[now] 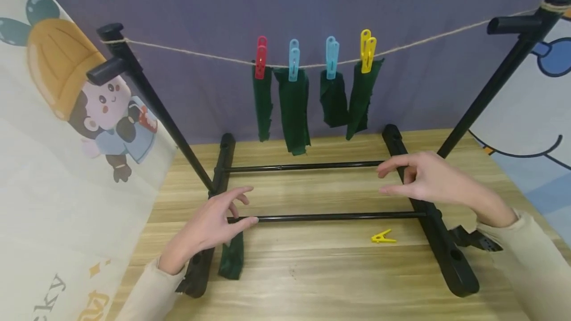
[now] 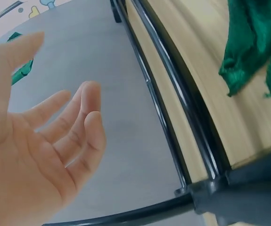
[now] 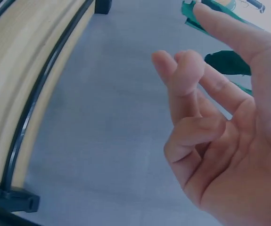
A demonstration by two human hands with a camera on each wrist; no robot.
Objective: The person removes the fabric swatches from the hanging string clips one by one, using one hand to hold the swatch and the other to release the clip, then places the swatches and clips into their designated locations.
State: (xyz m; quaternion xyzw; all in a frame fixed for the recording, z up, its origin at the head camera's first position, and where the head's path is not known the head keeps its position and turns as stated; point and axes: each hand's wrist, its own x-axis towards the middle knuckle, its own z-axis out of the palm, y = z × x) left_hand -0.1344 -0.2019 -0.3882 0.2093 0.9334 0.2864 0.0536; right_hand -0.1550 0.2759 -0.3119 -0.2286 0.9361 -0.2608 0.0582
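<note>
My left hand (image 1: 209, 226) hovers by the front crossbar at the frame's left side, fingers loosely spread and holding nothing. Below it, a dark green cloth strip (image 1: 232, 260) lies on the table beside the left foot. My right hand (image 1: 430, 178) is above the right foot, thumb apart from its half-bent fingers, with nothing between them. A yellow clothespin (image 1: 382, 237) lies on the table to its lower left. Dark green cloth strips (image 1: 293, 110) hang from a string (image 1: 200, 54), clipped by a red clothespin (image 1: 260, 57), light blue clothespins (image 1: 293, 61) and another yellow clothespin (image 1: 368, 52).
The string runs between two slanted black posts (image 1: 162, 118) of a stand. Two thin crossbars (image 1: 330, 217) join its black feet (image 1: 455, 266) on the wooden table (image 1: 308, 281). Behind stands a grey-blue panel (image 1: 200, 4), with a cartoon-printed wall (image 1: 53, 162) at left.
</note>
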